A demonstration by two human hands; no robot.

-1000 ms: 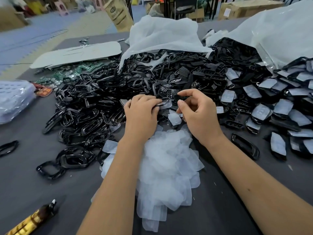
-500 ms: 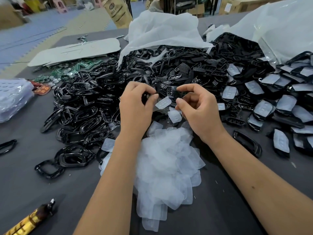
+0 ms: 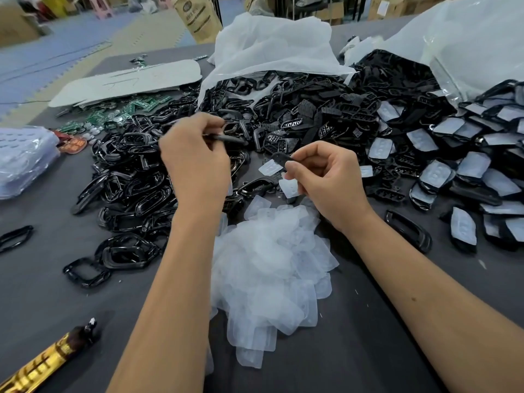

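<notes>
My left hand (image 3: 195, 160) holds a thin black frame piece (image 3: 231, 138) raised over the heap of glossy black frames (image 3: 127, 177). My right hand (image 3: 326, 177) pinches a small black button pad (image 3: 279, 159) between thumb and forefinger, with a clear film piece (image 3: 269, 167) hanging just beneath it. The two hands are apart, above a mound of translucent film pieces (image 3: 272, 268) on the grey table (image 3: 42, 293).
Black pads with clear film on them (image 3: 465, 177) lie stacked at the right. White plastic bags (image 3: 272, 46) spill black parts at the back. Green circuit boards (image 3: 124, 112) sit at far left, a gold-labelled bottle (image 3: 48, 361) near the front edge, a lone frame (image 3: 408, 231) at right.
My hands have pulled apart: the left one lifted up and left with a black frame piece, the right one stayed low holding the small black pad.
</notes>
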